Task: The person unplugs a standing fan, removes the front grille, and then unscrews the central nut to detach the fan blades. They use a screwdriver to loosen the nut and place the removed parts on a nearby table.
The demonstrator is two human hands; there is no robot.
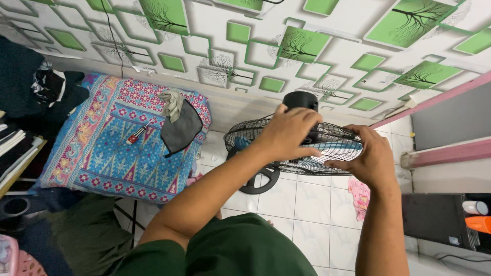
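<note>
A black standing fan with a wire guard (245, 134) and pale blue blades stands on the white tiled floor, seen from above. My left hand (290, 134) lies over the top of the guard with the fingers curled on its wires. On the guard's right rim, my right hand (369, 157) grips the wires. The fan's motor housing (300, 99) shows behind my left hand, and its round base (258, 181) sits below.
A patterned blue and pink mattress (107, 148) lies left with a red-handled tool (139, 132), a dark cloth (181, 130) and a pale rag on it. A pink cloth (359, 196) lies on the tiles. A dark cabinet (434, 217) stands right; a green-patterned wall runs behind.
</note>
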